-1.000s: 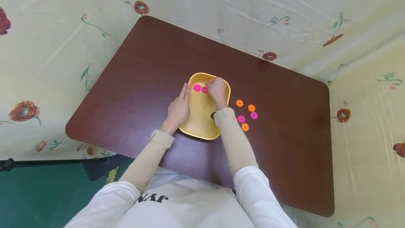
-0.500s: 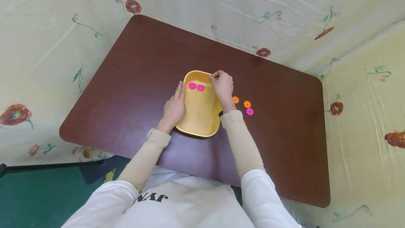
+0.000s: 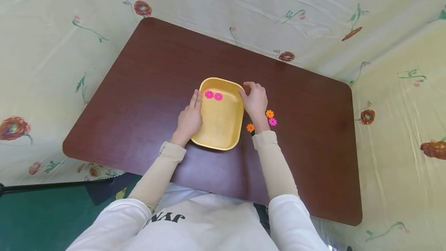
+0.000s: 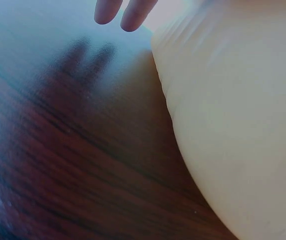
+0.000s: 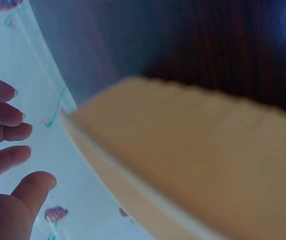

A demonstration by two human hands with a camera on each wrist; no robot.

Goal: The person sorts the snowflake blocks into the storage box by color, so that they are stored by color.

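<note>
Flanking the yellow tray [image 3: 217, 127] — both hands [image 3: 189, 119]; shirt reads "JVNF".

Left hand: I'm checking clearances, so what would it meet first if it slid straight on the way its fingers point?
Probably nothing: the left hand points along the tray's left side, and only bare table shows ahead.

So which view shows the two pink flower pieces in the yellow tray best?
The head view: both pink flower pieces lie in plain sight side by side at the far end of the yellow tray. The left wrist view shows only a blurred stretch of the tray's outer wall, the right wrist view its rim and side; neither shows the pieces.
</note>
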